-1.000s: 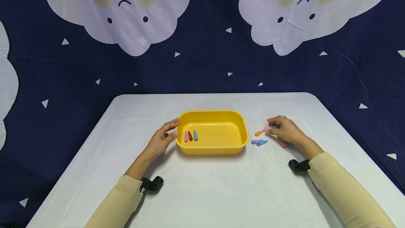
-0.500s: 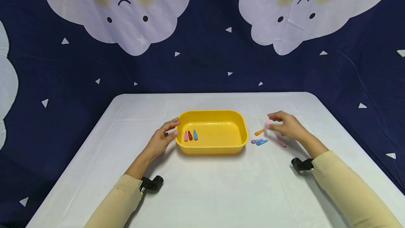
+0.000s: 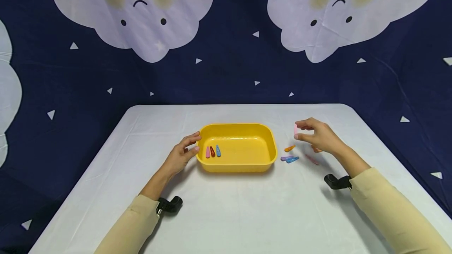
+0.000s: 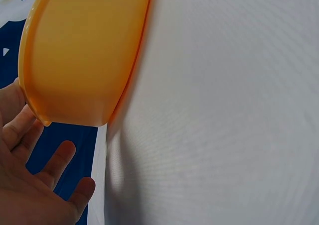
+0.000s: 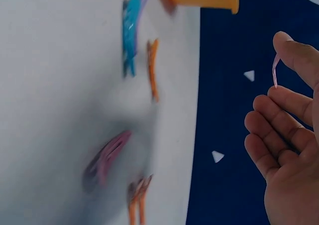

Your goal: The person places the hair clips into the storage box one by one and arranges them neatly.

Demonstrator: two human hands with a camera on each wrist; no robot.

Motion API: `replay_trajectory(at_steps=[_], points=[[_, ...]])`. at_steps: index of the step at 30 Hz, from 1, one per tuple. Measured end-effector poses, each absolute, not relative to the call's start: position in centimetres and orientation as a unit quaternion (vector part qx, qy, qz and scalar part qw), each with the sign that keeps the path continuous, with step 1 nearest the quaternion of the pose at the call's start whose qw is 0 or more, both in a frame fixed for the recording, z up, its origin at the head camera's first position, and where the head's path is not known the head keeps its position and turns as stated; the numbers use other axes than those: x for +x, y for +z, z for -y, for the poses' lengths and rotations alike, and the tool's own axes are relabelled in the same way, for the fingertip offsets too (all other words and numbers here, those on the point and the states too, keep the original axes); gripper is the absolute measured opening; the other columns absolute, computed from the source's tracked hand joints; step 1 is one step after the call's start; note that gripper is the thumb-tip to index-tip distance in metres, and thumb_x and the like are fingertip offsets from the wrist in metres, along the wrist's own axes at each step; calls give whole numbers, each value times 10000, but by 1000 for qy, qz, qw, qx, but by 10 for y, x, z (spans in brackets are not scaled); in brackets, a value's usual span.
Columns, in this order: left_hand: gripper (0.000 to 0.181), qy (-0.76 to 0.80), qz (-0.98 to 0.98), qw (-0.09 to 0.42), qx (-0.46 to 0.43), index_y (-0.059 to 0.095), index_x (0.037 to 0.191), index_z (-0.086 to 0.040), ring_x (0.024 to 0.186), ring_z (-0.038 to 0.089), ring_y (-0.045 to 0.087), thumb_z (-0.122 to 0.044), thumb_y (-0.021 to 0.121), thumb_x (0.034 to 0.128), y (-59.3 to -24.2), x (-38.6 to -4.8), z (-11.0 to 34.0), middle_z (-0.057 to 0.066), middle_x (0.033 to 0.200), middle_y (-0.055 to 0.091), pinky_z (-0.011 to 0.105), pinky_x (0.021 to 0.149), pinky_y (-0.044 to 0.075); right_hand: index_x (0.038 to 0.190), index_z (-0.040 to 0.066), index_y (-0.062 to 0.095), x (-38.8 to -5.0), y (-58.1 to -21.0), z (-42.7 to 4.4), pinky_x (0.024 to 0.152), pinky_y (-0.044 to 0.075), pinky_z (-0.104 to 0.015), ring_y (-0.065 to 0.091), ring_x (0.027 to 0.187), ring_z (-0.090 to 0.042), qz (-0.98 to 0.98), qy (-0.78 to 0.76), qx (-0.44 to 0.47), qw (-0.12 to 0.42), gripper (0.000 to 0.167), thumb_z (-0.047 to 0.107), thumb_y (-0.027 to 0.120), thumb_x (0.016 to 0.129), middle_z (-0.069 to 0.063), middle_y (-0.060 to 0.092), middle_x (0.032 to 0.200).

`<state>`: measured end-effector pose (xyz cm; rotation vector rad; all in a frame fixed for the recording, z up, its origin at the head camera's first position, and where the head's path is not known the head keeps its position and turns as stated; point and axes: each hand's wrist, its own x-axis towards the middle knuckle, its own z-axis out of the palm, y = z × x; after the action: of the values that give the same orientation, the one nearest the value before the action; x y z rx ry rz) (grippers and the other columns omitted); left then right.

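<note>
My right hand pinches a light pink hair clip between thumb and fingertips, raised above the table to the right of the yellow basin. In the right wrist view the clip spans from thumb to forefinger, while the other fingers are bent loosely. My left hand touches the basin's left end with its fingertips and thumb, the fingers spread and fairly straight. Inside the basin, at its left, lie a pink clip, a red clip and a blue clip.
Right of the basin lie an orange clip, a purple clip touching a light blue clip, and a dusky pink clip. Another orange clip shows low in the right wrist view. White cloth covers the table.
My right hand has lifted the light pink clip off the table area and moved slightly toward the far edge. The left hand and basin have stayed in place.
</note>
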<state>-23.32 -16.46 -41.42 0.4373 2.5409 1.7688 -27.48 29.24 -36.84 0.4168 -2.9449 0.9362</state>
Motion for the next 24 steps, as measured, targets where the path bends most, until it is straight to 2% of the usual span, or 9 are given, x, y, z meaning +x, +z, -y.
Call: replay_trajectory(at_steps=[3,5,24], points=[[395,566,-812,8,140,494,1341,-43,1370,338,348,-149,531,962,-415,-234,165,50,1535,333,600,1109,222,1299,104,551,-272,-361,-287,959,435,-551,508,1182,-386,944,292,149,29,614,480,674,828,-153,584,1240],[394,566,-813,6,140,494,1341,-44,1368,340,351,-150,531,963,-415,-234,165,51,1534,334,598,1107,227,1298,107,552,-270,-357,-283,978,413,-563,504,1181,-381,943,295,151,31,612,479,675,827,-139,584,1239],[392,560,-817,6,138,501,1338,-60,1369,331,354,-168,534,963,-413,-232,164,43,1534,337,593,1097,247,1287,134,568,-260,-339,-240,979,410,-564,529,1176,-299,927,332,170,46,567,427,704,821,-64,586,1246]])
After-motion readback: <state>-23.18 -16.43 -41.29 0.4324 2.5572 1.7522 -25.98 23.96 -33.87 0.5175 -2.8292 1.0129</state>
